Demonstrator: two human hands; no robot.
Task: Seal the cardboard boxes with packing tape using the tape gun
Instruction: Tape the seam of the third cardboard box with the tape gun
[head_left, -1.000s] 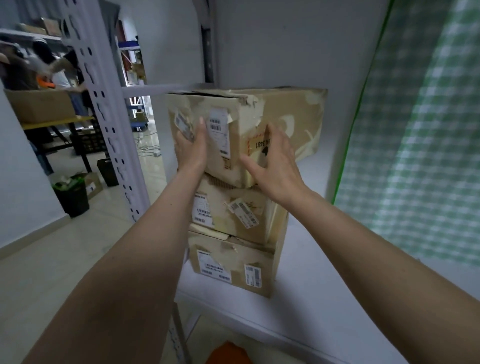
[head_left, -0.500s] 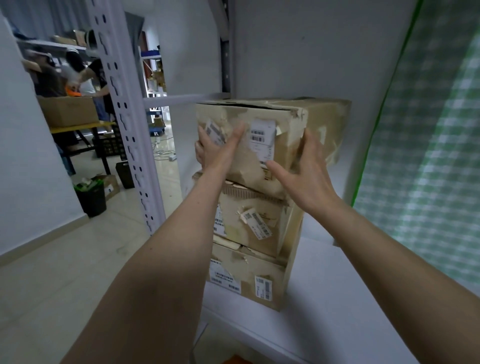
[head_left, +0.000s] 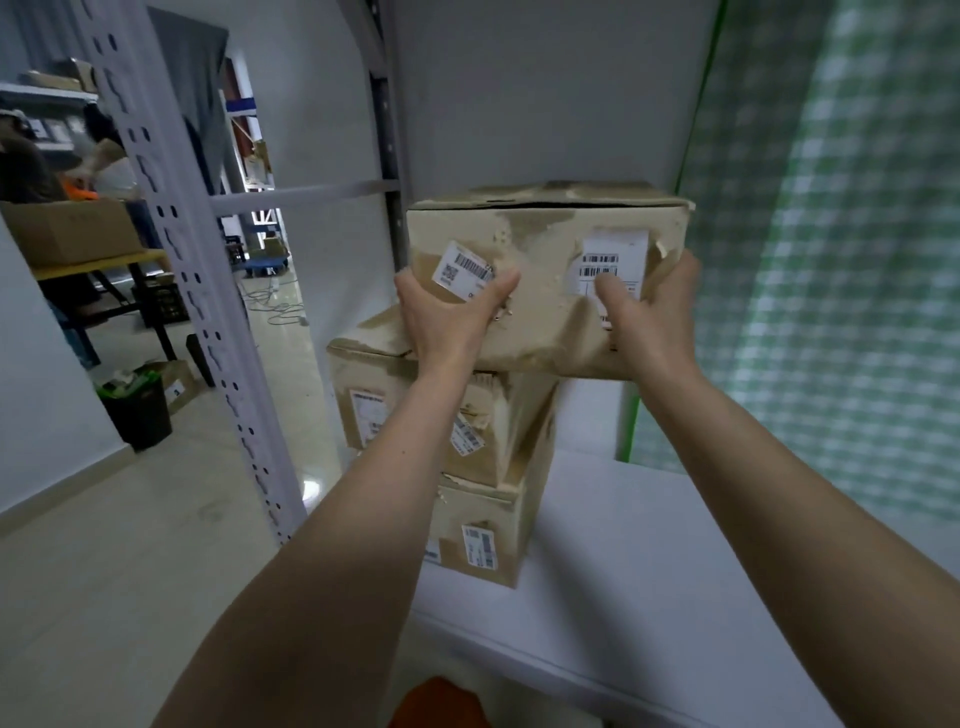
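Both hands clamp the top box of a three-box stack at the shelf's left edge: left hand wrapping its near left corner, right hand its right corner. Lift it straight up, level, supporting the crumpled bottom edge so the lower boxes stay put. No tape gun is visible.

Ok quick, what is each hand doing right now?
Left hand: holding the battered brown cardboard top box at its left lower corner.
Right hand: holding the same box at its right lower edge.
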